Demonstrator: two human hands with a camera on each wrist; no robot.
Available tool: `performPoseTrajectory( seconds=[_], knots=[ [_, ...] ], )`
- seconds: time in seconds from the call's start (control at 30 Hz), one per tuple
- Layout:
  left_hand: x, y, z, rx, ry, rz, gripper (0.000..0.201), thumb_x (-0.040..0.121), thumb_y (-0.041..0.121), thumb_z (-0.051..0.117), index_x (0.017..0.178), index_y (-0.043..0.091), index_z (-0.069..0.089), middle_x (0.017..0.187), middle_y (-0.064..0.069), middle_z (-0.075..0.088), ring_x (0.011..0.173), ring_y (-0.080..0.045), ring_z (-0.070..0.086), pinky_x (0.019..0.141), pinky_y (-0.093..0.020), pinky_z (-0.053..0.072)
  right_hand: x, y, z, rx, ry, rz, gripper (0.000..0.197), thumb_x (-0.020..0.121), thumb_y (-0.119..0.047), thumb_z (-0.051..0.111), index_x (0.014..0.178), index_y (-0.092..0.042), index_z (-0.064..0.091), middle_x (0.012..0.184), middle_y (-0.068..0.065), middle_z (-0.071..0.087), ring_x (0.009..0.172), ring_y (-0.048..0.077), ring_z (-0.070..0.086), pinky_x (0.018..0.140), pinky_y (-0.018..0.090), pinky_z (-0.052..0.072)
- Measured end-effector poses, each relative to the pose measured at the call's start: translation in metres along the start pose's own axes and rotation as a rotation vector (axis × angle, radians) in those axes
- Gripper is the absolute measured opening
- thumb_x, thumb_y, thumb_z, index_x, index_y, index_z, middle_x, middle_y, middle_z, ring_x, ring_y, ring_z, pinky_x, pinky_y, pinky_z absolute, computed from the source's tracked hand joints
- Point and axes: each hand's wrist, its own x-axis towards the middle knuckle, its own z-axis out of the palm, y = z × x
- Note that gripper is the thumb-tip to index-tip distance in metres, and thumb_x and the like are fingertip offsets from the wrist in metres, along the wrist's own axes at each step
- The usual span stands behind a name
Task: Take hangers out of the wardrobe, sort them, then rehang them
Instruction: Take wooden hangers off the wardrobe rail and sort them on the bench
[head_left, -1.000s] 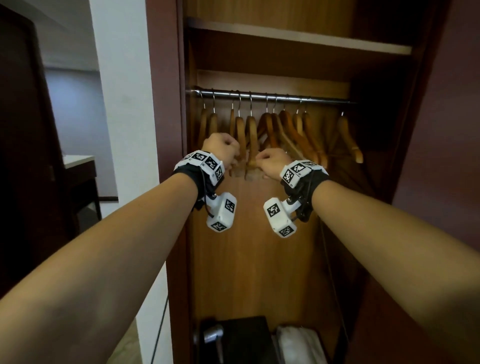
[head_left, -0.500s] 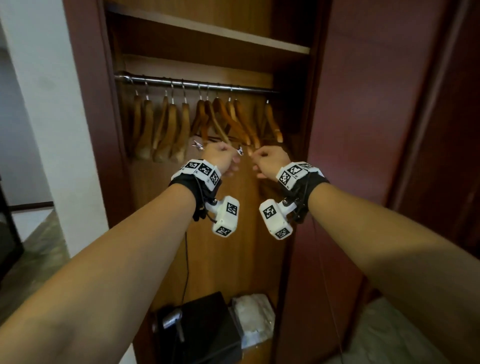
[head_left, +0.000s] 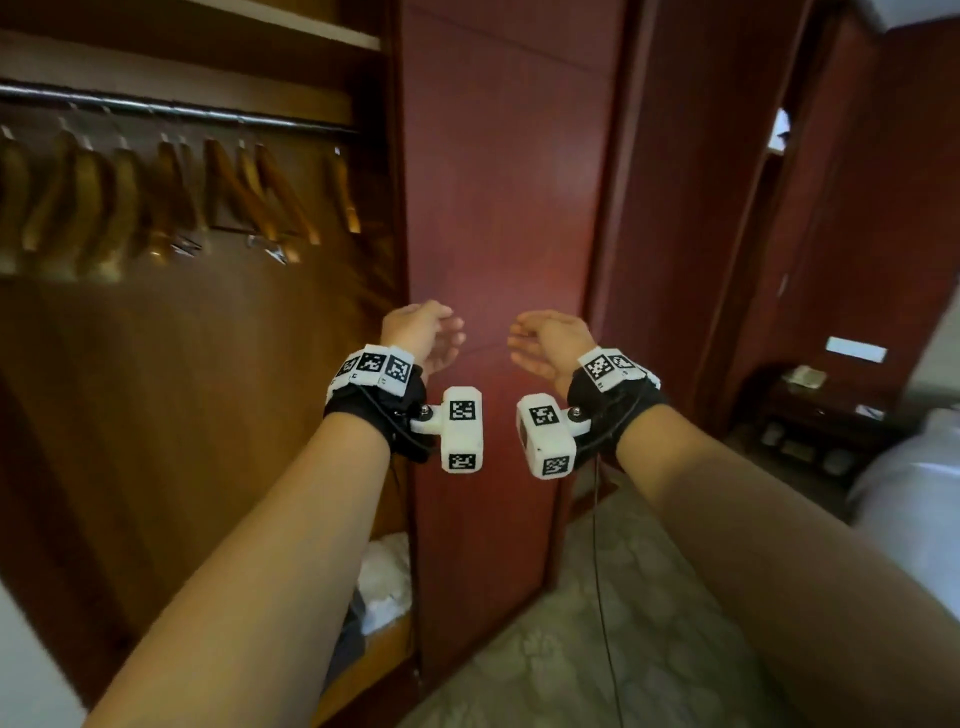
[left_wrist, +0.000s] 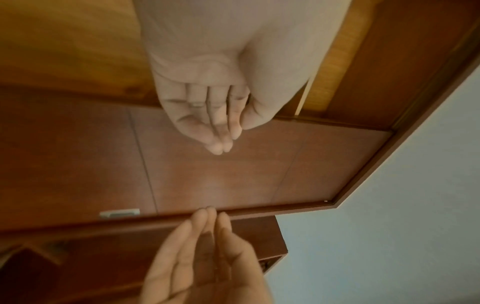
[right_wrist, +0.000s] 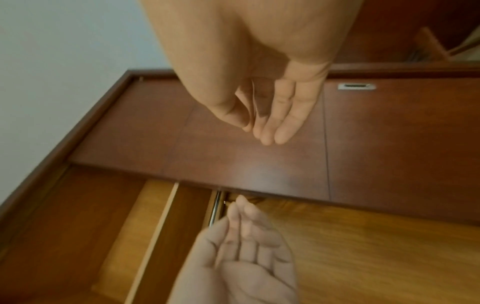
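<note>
Hanging on the metal rail (head_left: 171, 110) inside the open wardrobe (head_left: 208, 364), upper left of the head view, is a row of wooden hangers (head_left: 171, 202), most w/ shoulders angled down; one hanger (head_left: 340, 192) sits apart at the rail's right end, nr the wardrobe's side wall. Metal clips (head_left: 270, 249) show at the lower ends of a few. Both hands are held out in front of the red-brown wardrobe door (head_left: 498, 208), well below and right of the hangers, touching none. Left hand (head_left: 423, 332) has an empty grip, fingers relaxed & nearly straight, palm facing the right hand (head_left: 550, 338), whose grip is likewise empty w/ loose, lightly bent fingers. The two palms face each other w/ a gap between. Each wrist wears a black strap w/ white marker blocks. White folded cloth (head_left: 384, 577) lies at the wardrobe bottom. Patterned floor (head_left: 597, 649) at lower right; white bed edge (head_left: 909, 493) at far right.
</note>
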Motion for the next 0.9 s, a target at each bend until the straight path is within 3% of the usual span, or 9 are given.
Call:
performPoseTrajectory(
  seconds=[0.1, 0.17, 0.37, 0.43, 0.53, 0.57, 0.67, 0.9],
  knots=[
    [-0.031, -0.04, 0.044, -0.105, -0.034, -0.088, 0.003, 0.09, 0.008, 0.058, 0.092, 0.01, 0.06, 0.076, -0.005, 0.068, 0.051, -0.013, 0.06, 0.044, -0.02, 0.048, -0.017, 0.009, -0.073, 0.143, 0.062, 0.083, 0.012, 0.096, -0.007, 0.052, 0.1, -0.009, 0.063, 0.086, 0.004, 0.066, 0.075, 0.014, 0.065, 0.065, 0.026, 0.058],
    [-0.053, -0.069, 0.072, -0.167, -0.049, -0.149, 0.004, 0.09, 0.007, 0.057, 0.088, 0.01, 0.059, 0.076, -0.005, 0.067, 0.053, -0.014, 0.059, 0.045, -0.02, 0.048, -0.033, 0.021, -0.121, 0.268, 0.104, 0.149, 0.01, 0.097, -0.009, 0.052, 0.096, -0.01, 0.062, 0.088, 0.004, 0.066, 0.077, 0.015, 0.065, 0.065, 0.026, 0.056],
    [-0.109, -0.155, 0.156, -0.318, -0.061, -0.347, 0.013, 0.092, 0.009, 0.053, 0.08, 0.01, 0.059, 0.064, -0.001, 0.066, 0.053, -0.013, 0.059, 0.044, -0.019, 0.046, -0.091, 0.057, -0.244, 0.541, 0.288, 0.269, 0.011, 0.098, -0.007, 0.049, 0.091, -0.007, 0.058, 0.095, 0.007, 0.064, 0.084, 0.018, 0.062, 0.082, 0.031, 0.053],
    [-0.127, -0.177, 0.183, -0.358, -0.076, -0.403, 0.012, 0.092, 0.009, 0.053, 0.081, 0.009, 0.058, 0.066, -0.002, 0.066, 0.057, -0.014, 0.059, 0.044, -0.02, 0.047, -0.104, 0.066, -0.281, 0.588, 0.358, 0.273, 0.01, 0.098, -0.006, 0.049, 0.099, -0.005, 0.059, 0.105, 0.009, 0.065, 0.094, 0.02, 0.063, 0.088, 0.032, 0.052],
    [-0.155, -0.213, 0.221, -0.362, -0.093, -0.477, 0.009, 0.091, 0.01, 0.054, 0.084, 0.01, 0.059, 0.071, -0.003, 0.066, 0.064, -0.015, 0.06, 0.05, -0.02, 0.049, -0.126, 0.082, -0.336, 0.681, 0.426, 0.254, 0.027, 0.1, -0.008, 0.043, 0.125, -0.002, 0.053, 0.122, 0.009, 0.06, 0.116, 0.022, 0.058, 0.096, 0.032, 0.047],
    [-0.165, -0.226, 0.234, -0.357, -0.102, -0.507, 0.008, 0.091, 0.01, 0.055, 0.085, 0.01, 0.06, 0.071, -0.002, 0.067, 0.065, -0.014, 0.061, 0.05, -0.02, 0.049, -0.134, 0.089, -0.354, 0.727, 0.456, 0.256, 0.025, 0.101, -0.009, 0.041, 0.122, -0.004, 0.054, 0.122, 0.008, 0.059, 0.116, 0.022, 0.057, 0.095, 0.031, 0.048],
    [-0.187, -0.267, 0.272, -0.334, -0.136, -0.609, 0.009, 0.091, 0.01, 0.055, 0.083, 0.01, 0.059, 0.067, 0.0, 0.066, 0.065, -0.013, 0.06, 0.047, -0.018, 0.049, -0.16, 0.115, -0.407, 0.83, 0.598, 0.266, 0.012, 0.1, -0.009, 0.045, 0.099, -0.009, 0.057, 0.104, 0.006, 0.064, 0.092, 0.017, 0.062, 0.076, 0.03, 0.052],
    [-0.221, -0.344, 0.384, -0.293, -0.306, -0.818, 0.014, 0.094, 0.012, 0.048, 0.084, 0.012, 0.058, 0.08, -0.001, 0.064, 0.068, -0.011, 0.06, 0.048, -0.018, 0.052, -0.201, 0.159, -0.535, 0.952, 0.884, 0.206, 0.014, 0.098, -0.009, 0.044, 0.093, -0.01, 0.057, 0.087, 0.005, 0.063, 0.076, 0.016, 0.063, 0.052, 0.025, 0.055]
  ],
)
